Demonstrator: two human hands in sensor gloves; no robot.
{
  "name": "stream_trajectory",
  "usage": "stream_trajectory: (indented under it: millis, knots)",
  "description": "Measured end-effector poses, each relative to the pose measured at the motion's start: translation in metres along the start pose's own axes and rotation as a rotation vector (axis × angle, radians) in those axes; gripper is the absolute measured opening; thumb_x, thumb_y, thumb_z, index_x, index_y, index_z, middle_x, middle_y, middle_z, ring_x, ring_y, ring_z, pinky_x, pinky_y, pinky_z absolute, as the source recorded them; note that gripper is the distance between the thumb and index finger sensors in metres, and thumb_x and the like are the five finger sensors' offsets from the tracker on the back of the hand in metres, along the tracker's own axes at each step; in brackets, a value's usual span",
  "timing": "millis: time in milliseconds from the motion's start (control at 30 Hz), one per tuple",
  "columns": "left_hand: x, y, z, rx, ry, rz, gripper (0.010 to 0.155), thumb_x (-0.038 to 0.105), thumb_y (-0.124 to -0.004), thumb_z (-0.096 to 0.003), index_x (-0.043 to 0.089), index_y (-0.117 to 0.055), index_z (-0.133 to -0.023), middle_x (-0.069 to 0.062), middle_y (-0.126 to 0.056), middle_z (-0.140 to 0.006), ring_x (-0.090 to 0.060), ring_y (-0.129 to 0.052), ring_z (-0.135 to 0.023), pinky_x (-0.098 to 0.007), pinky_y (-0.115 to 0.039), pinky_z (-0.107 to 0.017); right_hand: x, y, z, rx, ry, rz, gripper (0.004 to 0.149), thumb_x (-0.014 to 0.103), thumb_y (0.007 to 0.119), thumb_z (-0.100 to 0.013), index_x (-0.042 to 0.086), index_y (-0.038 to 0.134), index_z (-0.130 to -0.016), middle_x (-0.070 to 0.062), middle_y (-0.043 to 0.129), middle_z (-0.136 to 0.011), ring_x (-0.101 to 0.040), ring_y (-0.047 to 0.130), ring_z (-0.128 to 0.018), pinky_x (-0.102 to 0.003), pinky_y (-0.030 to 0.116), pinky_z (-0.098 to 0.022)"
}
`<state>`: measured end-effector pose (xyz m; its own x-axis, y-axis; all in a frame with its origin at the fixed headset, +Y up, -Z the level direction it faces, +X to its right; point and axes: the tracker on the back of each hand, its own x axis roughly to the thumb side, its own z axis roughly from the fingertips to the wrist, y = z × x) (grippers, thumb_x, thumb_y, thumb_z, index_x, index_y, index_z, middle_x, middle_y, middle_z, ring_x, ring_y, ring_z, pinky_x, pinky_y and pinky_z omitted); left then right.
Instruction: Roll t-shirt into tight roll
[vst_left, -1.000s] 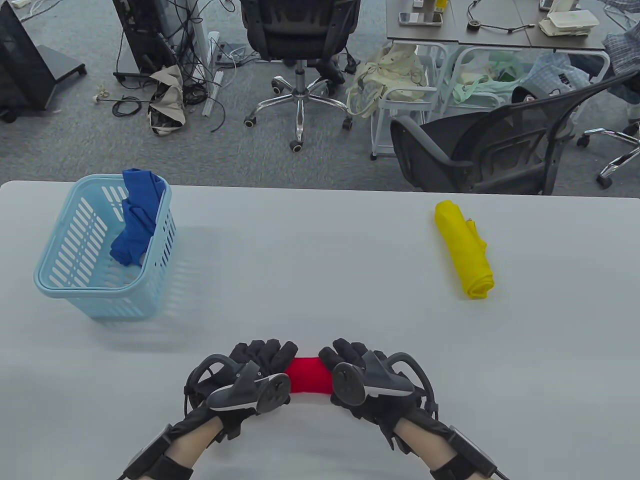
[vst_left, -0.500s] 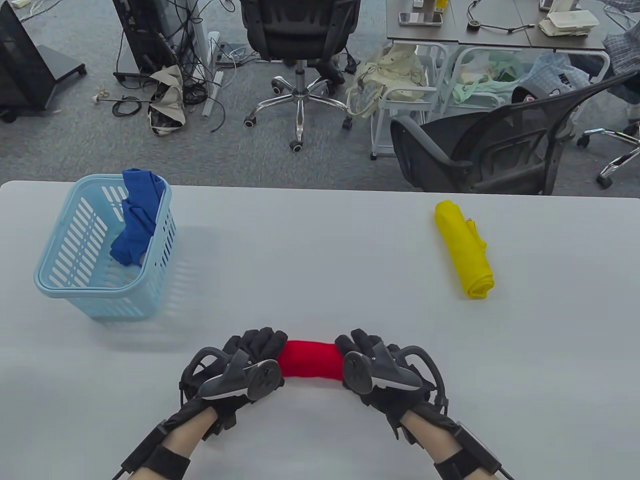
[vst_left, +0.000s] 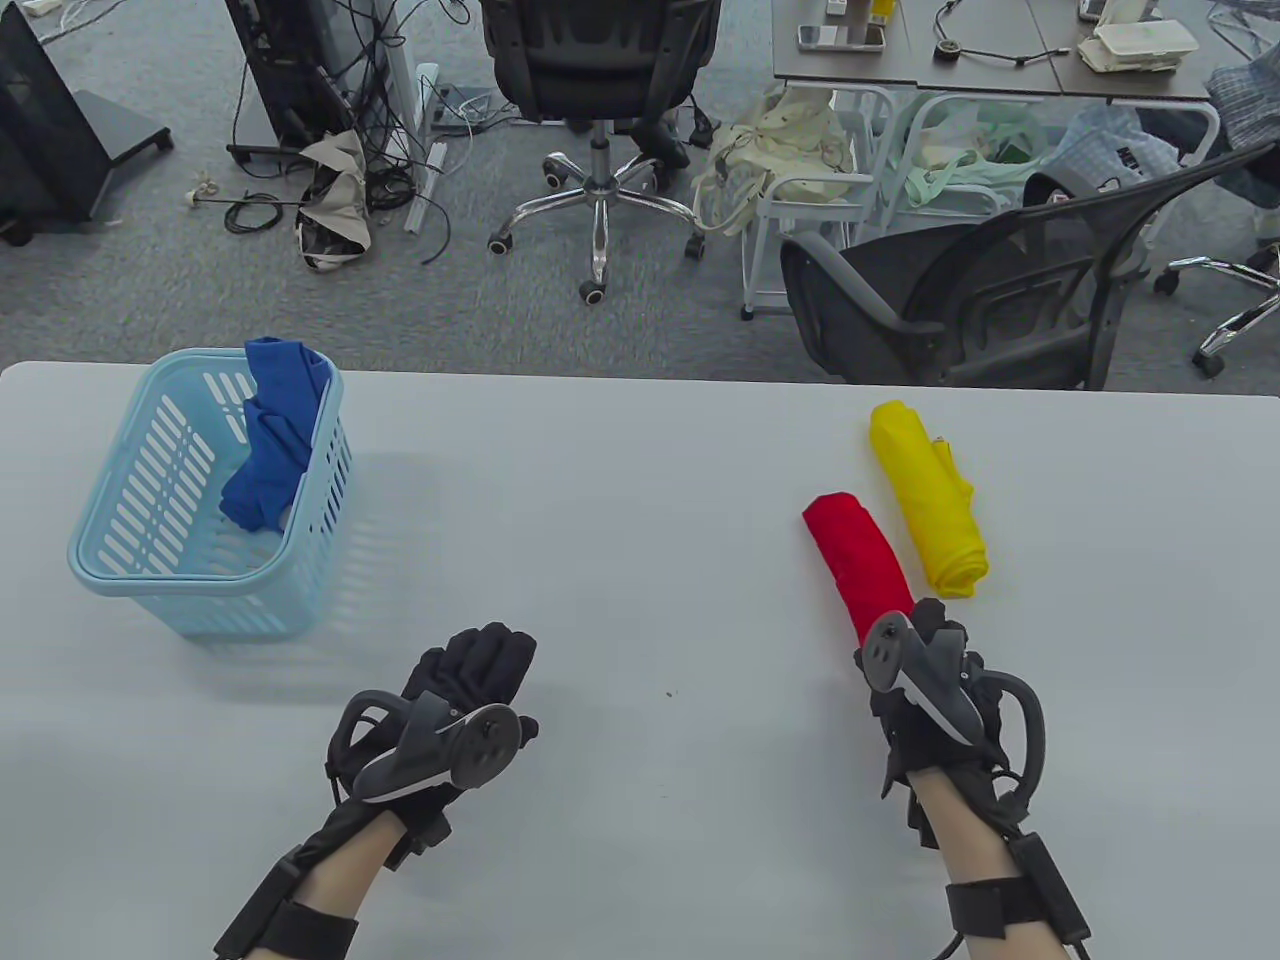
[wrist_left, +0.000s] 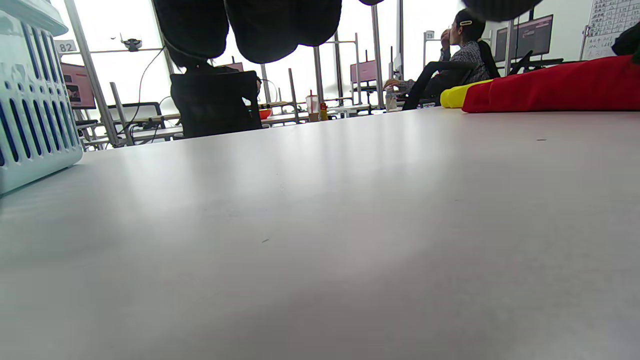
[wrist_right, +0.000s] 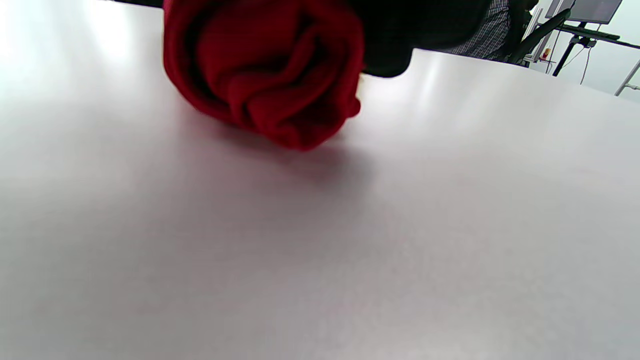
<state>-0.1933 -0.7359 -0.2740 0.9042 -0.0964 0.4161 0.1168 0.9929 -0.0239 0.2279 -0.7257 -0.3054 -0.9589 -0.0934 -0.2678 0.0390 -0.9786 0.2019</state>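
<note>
The red t-shirt roll (vst_left: 858, 562) is laid on the bench (vst_left: 640, 480) just beside the yellow roll (vst_left: 930, 500), its near end gripped by the right hand (vst_left: 925, 665). If that end is released abruptly, the layers could spring loose. The left hand (vst_left: 460, 700) is held released, nothing grasped.

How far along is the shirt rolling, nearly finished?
Nearly. Done: the red t-shirt is already a tight roll, its spiral end plain in the right wrist view. In hand: the right hand grips its near end, setting it beside the yellow roll. The left hand holds nothing. Left: letting go, and perhaps the blue garment draped in the basket.
</note>
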Motion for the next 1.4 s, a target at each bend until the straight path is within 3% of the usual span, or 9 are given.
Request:
stream_trajectory:
  millis: [100, 200, 400, 633, 767, 900, 1167, 1267, 1400]
  knots:
    - [-0.002, 0.002, 0.001, 0.006, 0.009, 0.001, 0.077, 0.058, -0.047, -0.0527, 0.02, -0.022, -0.115, -0.018, -0.039, -0.123, -0.041, -0.056, -0.111, -0.059, -0.058, -0.078, -0.007, -0.019, 0.014, -0.03, -0.134, -0.026, 0.065, 0.051, 0.056, -0.063, 0.02, 0.041, -0.119, -0.017, 0.047, -0.121, -0.043, 0.062, -0.108, -0.058, 0.057, -0.071]
    - [-0.002, 0.002, 0.001, 0.008, 0.013, 0.0, 0.077, 0.058, -0.047, -0.0527, 0.02, -0.022, -0.115, -0.018, -0.039, -0.123, -0.041, -0.055, -0.111, -0.059, -0.058, -0.078, -0.005, -0.014, 0.014, 0.11, -0.307, -0.066, 0.06, 0.048, 0.058, -0.063, 0.02, 0.054, -0.116, -0.017, 0.049, -0.12, -0.044, 0.063, -0.108, -0.058, 0.059, -0.07]
    - [-0.002, 0.002, 0.001, 0.009, 0.016, -0.005, 0.078, 0.058, -0.047, -0.0526, 0.02, -0.022, -0.115, -0.018, -0.038, -0.124, -0.042, -0.054, -0.111, -0.059, -0.057, -0.078, 0.027, -0.002, -0.012, 0.122, -0.25, 0.06, 0.069, 0.05, 0.054, -0.064, 0.015, 0.035, -0.12, -0.022, 0.028, -0.123, -0.049, 0.043, -0.114, -0.062, 0.05, -0.073]
    - [-0.002, 0.003, 0.002, 0.013, 0.024, -0.01, 0.077, 0.058, -0.047, -0.0525, 0.02, -0.022, -0.115, -0.018, -0.037, -0.124, -0.042, -0.053, -0.111, -0.059, -0.057, -0.078, 0.061, -0.019, -0.061, 0.189, -0.151, 0.117, 0.067, 0.049, 0.051, -0.065, 0.015, 0.031, -0.12, -0.021, 0.025, -0.123, -0.048, 0.041, -0.114, -0.062, 0.045, -0.075]
    - [-0.003, 0.002, 0.002, 0.009, 0.026, -0.008, 0.077, 0.058, -0.047, -0.0524, 0.02, -0.023, -0.115, -0.018, -0.037, -0.123, -0.042, -0.053, -0.111, -0.059, -0.056, -0.078, 0.066, -0.023, -0.076, 0.243, -0.102, 0.126, 0.068, 0.048, 0.049, -0.065, 0.018, 0.023, -0.12, -0.018, 0.016, -0.123, -0.047, 0.03, -0.116, -0.062, 0.039, -0.076]
    - [-0.004, 0.0, 0.002, -0.001, 0.03, -0.005, 0.077, 0.058, -0.047, -0.0525, 0.02, -0.023, -0.115, -0.018, -0.037, -0.123, -0.042, -0.053, -0.111, -0.059, -0.056, -0.078, 0.063, -0.03, -0.052, 0.164, -0.151, 0.091, 0.068, 0.048, 0.047, -0.066, 0.018, 0.019, -0.12, -0.016, 0.011, -0.123, -0.046, 0.022, -0.117, -0.063, 0.035, -0.077]
    - [-0.005, -0.004, 0.0, -0.025, 0.04, 0.018, 0.078, 0.058, -0.047, -0.0526, 0.02, -0.023, -0.116, -0.019, -0.037, -0.124, -0.043, -0.054, -0.111, -0.059, -0.057, -0.078, 0.048, -0.016, 0.047, 0.085, -0.327, -0.061, 0.07, 0.05, 0.047, -0.065, 0.016, 0.02, -0.121, -0.019, 0.013, -0.123, -0.049, 0.02, -0.115, -0.063, 0.037, -0.076]
    - [-0.006, 0.004, -0.008, -0.031, 0.057, 0.045, 0.077, 0.058, -0.049, -0.0529, 0.021, -0.025, -0.116, -0.019, -0.038, -0.124, -0.044, -0.055, -0.11, -0.06, -0.058, -0.077, 0.047, -0.005, 0.06, 0.072, -0.354, -0.105, 0.072, 0.05, 0.047, -0.065, 0.016, 0.019, -0.121, -0.019, 0.012, -0.123, -0.049, 0.019, -0.115, -0.064, 0.036, -0.076]
    - [-0.017, 0.041, -0.03, 0.0, 0.094, -0.003, 0.077, 0.058, -0.05, -0.0534, 0.021, -0.025, -0.116, -0.02, -0.038, -0.124, -0.044, -0.055, -0.11, -0.06, -0.058, -0.077, 0.046, 0.003, 0.056, 0.089, -0.346, -0.094, 0.073, 0.05, 0.047, -0.065, 0.016, 0.015, -0.12, -0.019, 0.007, -0.122, -0.049, 0.013, -0.114, -0.065, 0.031, -0.076]
